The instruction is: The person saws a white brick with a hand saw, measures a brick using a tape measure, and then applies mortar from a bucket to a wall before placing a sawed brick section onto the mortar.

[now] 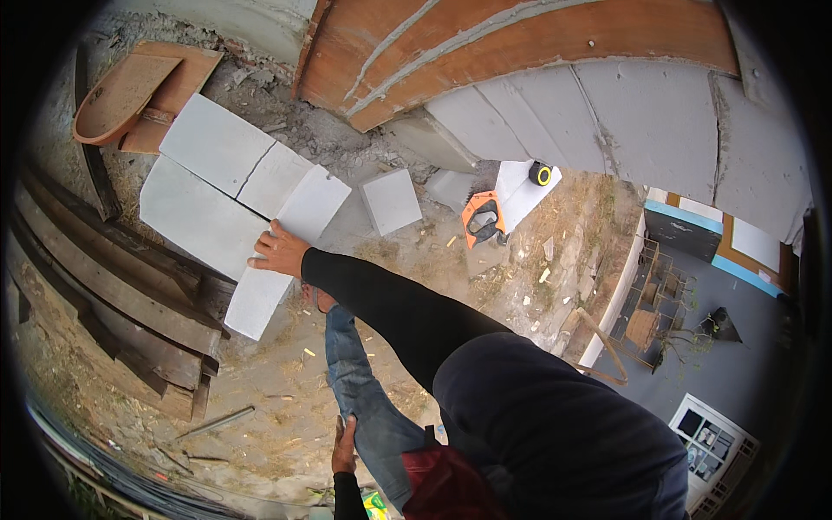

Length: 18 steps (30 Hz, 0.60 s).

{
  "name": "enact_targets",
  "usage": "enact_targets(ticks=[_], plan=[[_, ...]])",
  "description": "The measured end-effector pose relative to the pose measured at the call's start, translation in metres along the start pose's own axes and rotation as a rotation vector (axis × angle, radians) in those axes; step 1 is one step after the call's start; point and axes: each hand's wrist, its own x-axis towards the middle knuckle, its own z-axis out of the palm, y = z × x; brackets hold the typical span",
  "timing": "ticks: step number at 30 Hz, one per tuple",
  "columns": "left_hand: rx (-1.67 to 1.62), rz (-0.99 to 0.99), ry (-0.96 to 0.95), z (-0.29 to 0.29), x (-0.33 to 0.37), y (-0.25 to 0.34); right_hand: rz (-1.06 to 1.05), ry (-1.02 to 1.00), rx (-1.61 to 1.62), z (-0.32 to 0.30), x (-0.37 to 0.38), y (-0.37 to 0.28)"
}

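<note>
My right hand reaches out on a black-sleeved arm and rests on white lightweight blocks, its fingers apart over the joint between them. The blocks lie together, with thin dark gaps showing; a narrower end extends below my hand. My left hand is beside my jeans-clad leg, fingers stretched out, holding nothing that I can see. A separate white block sits to the right of the group. Farther right, an orange-handled handsaw lies by a white piece bearing a black-and-yellow tape measure.
Weathered wooden planks are stacked at left. Brown curved clay-coloured pieces lie at the upper left. A block wall with an orange-brown panel rises at the top. Chips scatter over dirt ground; a wire-framed item stands at right.
</note>
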Motion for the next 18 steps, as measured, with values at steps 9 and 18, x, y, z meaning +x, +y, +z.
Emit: enact_targets(ticks=[9,18], plan=[[0.451,0.278,0.179,0.041,-0.085,-0.046,0.332,-0.095,0.063,-0.1,-0.122,-0.05],[0.48,0.351,-0.027,0.047,-0.052,-0.056,0.818,-0.209,0.464,-0.209,-0.395,-0.12]])
